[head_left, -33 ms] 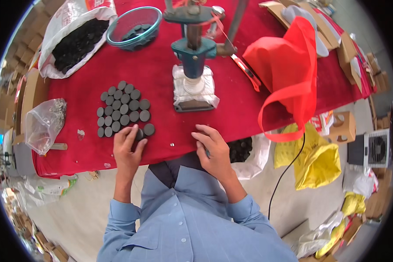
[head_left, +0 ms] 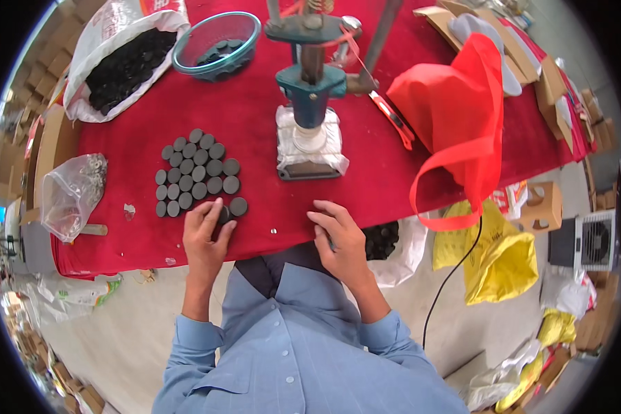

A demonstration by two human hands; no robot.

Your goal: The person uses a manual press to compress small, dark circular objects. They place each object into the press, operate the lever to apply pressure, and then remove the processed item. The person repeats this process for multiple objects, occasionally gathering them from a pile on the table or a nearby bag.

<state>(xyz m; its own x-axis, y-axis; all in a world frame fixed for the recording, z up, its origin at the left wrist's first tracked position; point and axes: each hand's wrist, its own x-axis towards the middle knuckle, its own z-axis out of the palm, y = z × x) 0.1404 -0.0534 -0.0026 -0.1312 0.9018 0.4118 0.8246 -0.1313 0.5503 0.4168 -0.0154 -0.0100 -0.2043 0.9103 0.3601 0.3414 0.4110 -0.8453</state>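
My left hand (head_left: 203,238) is at the front edge of the red-covered table, its thumb and fingers closed round a black round disc (head_left: 225,214). Another black disc (head_left: 239,206) lies just right of it. Beyond the fingers, several more black discs (head_left: 200,157) lie flat in a close group. To the right, my right hand (head_left: 341,241) hovers by the table edge with bent fingers. A small bluish bit shows between its thumb and fingers, too hidden to name. A green hand press (head_left: 309,90) stands behind, its base wrapped in white.
At the back left are a white sack (head_left: 83,62) of black pieces and a teal basin (head_left: 186,65). A clear bag (head_left: 65,200) lies at the left. Right of the press are a red cutter knife (head_left: 393,121) and a red bag (head_left: 448,96). A white sack (head_left: 410,255) stands below the edge.
The whole view has shifted slightly, with the table things a little further right. Both hands keep nearly the same pose and place.
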